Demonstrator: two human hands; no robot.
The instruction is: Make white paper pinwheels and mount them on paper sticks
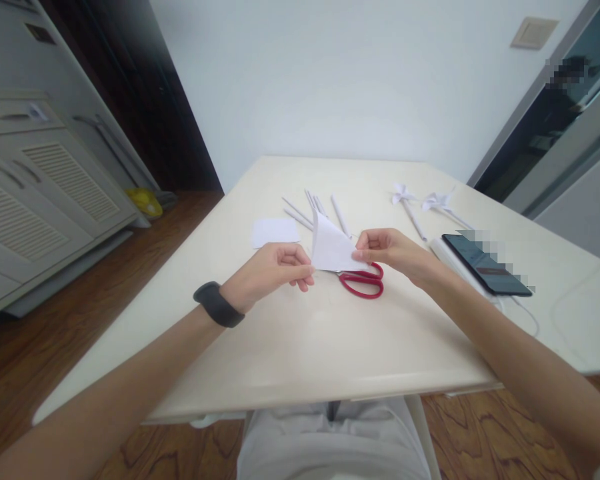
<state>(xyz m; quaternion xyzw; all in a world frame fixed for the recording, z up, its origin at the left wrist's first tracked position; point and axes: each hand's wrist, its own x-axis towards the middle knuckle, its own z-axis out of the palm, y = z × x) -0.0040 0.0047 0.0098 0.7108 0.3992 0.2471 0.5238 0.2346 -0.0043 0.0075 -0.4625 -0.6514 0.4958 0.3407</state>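
Between my hands is a white sheet of paper (334, 245), folded into a triangle and held just above the table. My left hand (283, 265), with a black band on its wrist, pinches the lower left corner. The right corner is gripped between the thumb and fingers of my right hand (384, 251). Red-handled scissors (363, 287) lie beneath the paper, their blades mostly hidden by it. Beyond my left hand rests a flat white piece of paper (275, 231). Several thin rolled paper sticks (300, 217) lie behind the folded sheet.
Two white paper pinwheels on sticks, one nearer (405, 195) and one farther right (437, 202), lie at the back right. A dark phone (485, 267) rests on a white box-like object (457, 267) beside my right forearm, with a white cable nearby. The table (300, 360) meets the wall.
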